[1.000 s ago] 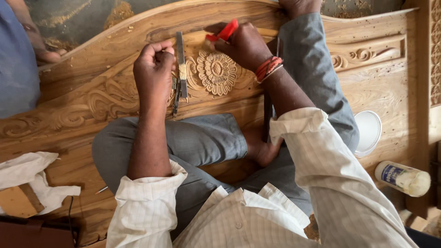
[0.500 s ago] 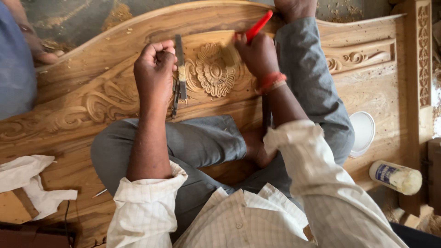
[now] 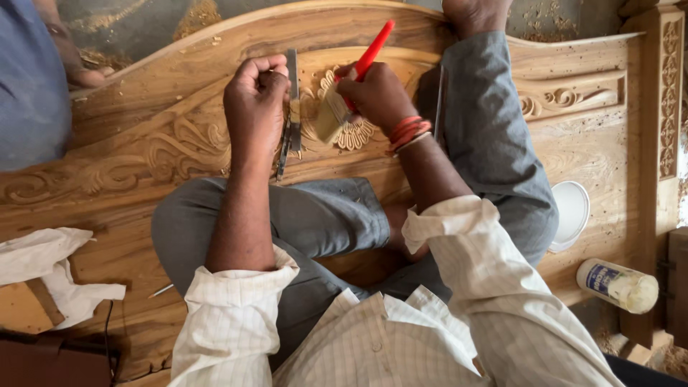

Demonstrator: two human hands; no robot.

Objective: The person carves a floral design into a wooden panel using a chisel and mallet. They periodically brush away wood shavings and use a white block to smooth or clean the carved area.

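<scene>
Right hand is wrapped tight around a red-handled flat paintbrush, bristles down on the round carved wooden flower medallion near the centre of the big carved wooden headboard panel. The red handle points up toward one o'clock. Red and orange thread bangles sit on that wrist.

Left hand, at nine o'clock from the brush, is balled into a fist around a slim grey metal carving chisel; its blade runs down toward six o'clock and touches the carving beside the medallion.

The person sits cross-legged on the panel itself, grey trousers and a cream striped shirt filling the lower frame. At three o'clock from the knees lies a white round lid, and further toward four o'clock a white plastic bottle on its side. Over at eight o'clock, a crumpled white cloth. At ten o'clock, another person's hand rests on the panel's edge.
</scene>
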